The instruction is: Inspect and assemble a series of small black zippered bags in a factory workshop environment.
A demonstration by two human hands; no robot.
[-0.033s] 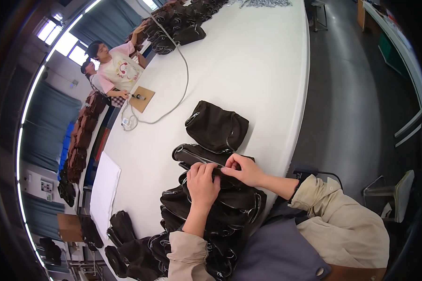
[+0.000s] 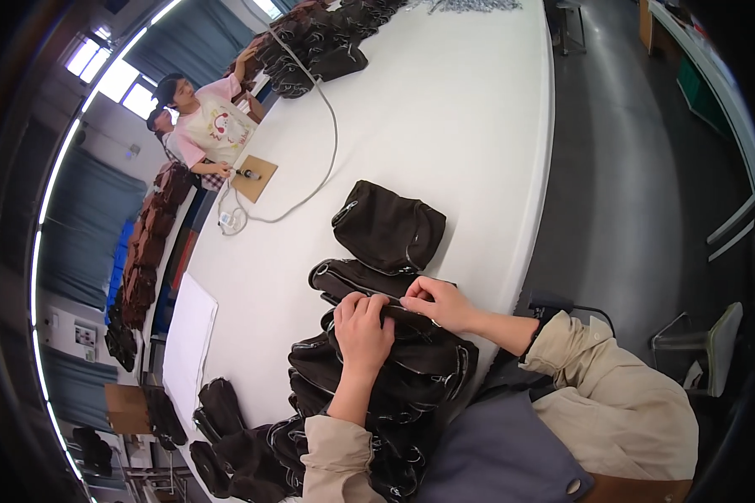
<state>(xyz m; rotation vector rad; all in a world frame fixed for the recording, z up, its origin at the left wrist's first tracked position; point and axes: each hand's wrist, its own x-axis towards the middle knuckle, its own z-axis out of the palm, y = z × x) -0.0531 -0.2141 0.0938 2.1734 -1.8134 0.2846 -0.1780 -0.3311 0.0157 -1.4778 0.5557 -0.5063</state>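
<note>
Both my hands work on a dark brown zippered pouch (image 2: 419,323) on top of a heap of similar pouches. My left hand (image 2: 364,329) is closed over its left part, fingers bent over the edge. Beside it, the thumb and fingers of my right hand (image 2: 441,303) are pinched together at the pouch's zipper edge. Whether they hold the zipper pull itself is hidden. Just beyond my hands lies another pouch (image 2: 352,277), partly covered by them. A plump, closed pouch (image 2: 388,228) sits farther off on the white table (image 2: 470,168).
More dark pouches (image 2: 252,457) spread to the near left, by a white sheet stack (image 2: 189,335). Across the table a person (image 2: 214,121) holds a corded tool over a brown board (image 2: 258,174). A grey cable (image 2: 331,151) crosses the tabletop. A chair (image 2: 713,352) stands at right.
My right hand has shifted very slightly to the right along the pouch's edge. My left hand stays in nearly the same place.
</note>
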